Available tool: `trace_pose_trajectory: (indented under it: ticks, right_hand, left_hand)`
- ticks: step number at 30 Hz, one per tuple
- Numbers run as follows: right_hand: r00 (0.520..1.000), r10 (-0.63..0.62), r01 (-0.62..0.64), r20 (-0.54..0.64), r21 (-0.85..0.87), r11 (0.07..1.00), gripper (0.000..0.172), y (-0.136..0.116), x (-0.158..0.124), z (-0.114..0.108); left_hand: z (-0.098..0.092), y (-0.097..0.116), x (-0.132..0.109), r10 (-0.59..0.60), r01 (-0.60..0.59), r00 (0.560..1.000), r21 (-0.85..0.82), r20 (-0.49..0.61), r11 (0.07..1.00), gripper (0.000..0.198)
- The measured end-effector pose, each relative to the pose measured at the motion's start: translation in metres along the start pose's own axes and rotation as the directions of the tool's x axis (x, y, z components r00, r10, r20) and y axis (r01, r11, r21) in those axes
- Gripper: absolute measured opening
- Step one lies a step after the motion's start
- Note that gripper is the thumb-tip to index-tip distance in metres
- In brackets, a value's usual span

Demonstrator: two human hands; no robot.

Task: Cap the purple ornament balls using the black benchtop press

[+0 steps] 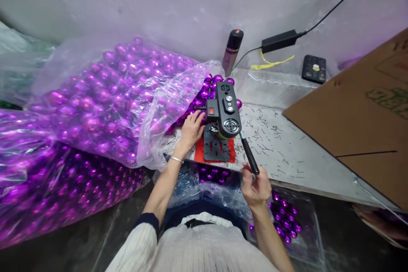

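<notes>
A black bench machine (228,108) with round vents, silver buttons and a red rocker switch (211,111) stands on a slotted black base plate (216,153). My left hand (192,127) is at the machine's left side, just below the switch box, fingers bent inward. What its fingertips hold there, if anything, is hidden. My right hand (256,187) has its fingers curled about the lower end of the lever's black handle (250,156), which slants down from the machine. Shiny purple balls (205,93) lie behind and left of the machine, spilling from a clear plastic bag (153,114).
Red material (199,153) lies under the base plate. Dark slivers litter the white tabletop (270,148). A spray can (232,51), power adapter (279,41) and black box (314,69) stand behind. A cardboard box (357,123) is at right. Below are more purple balls (285,221).
</notes>
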State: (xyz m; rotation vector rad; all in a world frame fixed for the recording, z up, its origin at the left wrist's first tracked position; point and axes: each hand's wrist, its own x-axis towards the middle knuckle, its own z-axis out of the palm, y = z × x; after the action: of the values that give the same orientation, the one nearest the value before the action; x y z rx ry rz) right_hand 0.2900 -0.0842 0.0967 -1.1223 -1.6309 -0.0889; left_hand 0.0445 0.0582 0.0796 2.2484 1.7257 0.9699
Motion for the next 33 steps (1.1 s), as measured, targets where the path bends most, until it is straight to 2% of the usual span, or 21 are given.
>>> trace_pose_trajectory:
  ticks: [3, 6, 9, 13, 17, 21, 24, 26, 28, 30, 33]
  right_hand:
    - [1.0, -0.005, 0.005, 0.024, -0.01, 1.0, 0.019, -0.007, -0.001, 0.002]
    - [0.998, -0.041, 0.042, 0.046, -0.012, 0.999, 0.025, -0.011, -0.007, -0.001]
    - [0.996, -0.023, 0.023, 0.081, 0.002, 1.0, 0.028, -0.013, -0.012, -0.004]
    - [0.995, -0.024, 0.021, 0.096, 0.029, 0.999, 0.029, -0.016, -0.014, -0.001]
    - [0.99, -0.091, 0.086, 0.108, 0.048, 0.995, 0.034, -0.018, -0.01, 0.004]
    - [0.99, -0.093, 0.09, 0.107, 0.032, 0.995, 0.036, -0.02, -0.009, 0.001]
    - [0.992, -0.062, 0.059, 0.112, 0.031, 0.998, 0.032, -0.018, -0.012, -0.004]
    - [0.993, -0.046, 0.043, 0.113, 0.027, 0.999, 0.031, -0.016, -0.014, -0.005]
    - [0.992, -0.043, 0.042, 0.117, 0.017, 0.999, 0.031, -0.015, -0.014, -0.004]
    - [0.991, -0.059, 0.059, 0.117, 0.009, 0.998, 0.031, -0.015, -0.013, -0.001]
    - [0.991, -0.074, 0.072, 0.116, 0.025, 0.997, 0.03, -0.016, -0.011, 0.004]
  left_hand:
    - [0.012, 0.003, 0.019, 0.016, -0.023, 0.994, 0.066, 0.111, 0.998, 0.047]
    - [0.016, 0.008, 0.031, -0.048, 0.03, 0.988, 0.118, 0.148, 0.993, 0.042]
    - [0.011, 0.011, 0.027, -0.089, 0.053, 0.982, 0.214, 0.165, 0.975, 0.045]
    - [0.0, 0.009, 0.018, -0.061, -0.028, 0.967, 0.339, 0.249, 0.94, 0.053]
    - [-0.004, 0.005, 0.019, -0.033, -0.062, 0.961, 0.328, 0.276, 0.943, 0.051]
    - [-0.011, -0.002, 0.008, -0.019, 0.003, 0.992, 0.12, 0.126, 0.993, 0.054]
    - [-0.016, -0.005, -0.021, -0.088, 0.082, 0.996, -0.197, -0.021, 0.977, 0.059]
    - [-0.017, -0.004, -0.045, -0.199, 0.154, 0.979, -0.457, -0.051, 0.876, 0.061]
    - [-0.015, 0.002, -0.066, -0.305, 0.218, 0.952, -0.648, -0.024, 0.73, 0.064]
    - [-0.012, 0.009, -0.081, -0.373, 0.263, 0.928, -0.731, 0.013, 0.629, 0.067]
    - [-0.009, 0.016, -0.091, -0.414, 0.312, 0.908, -0.764, 0.065, 0.565, 0.069]
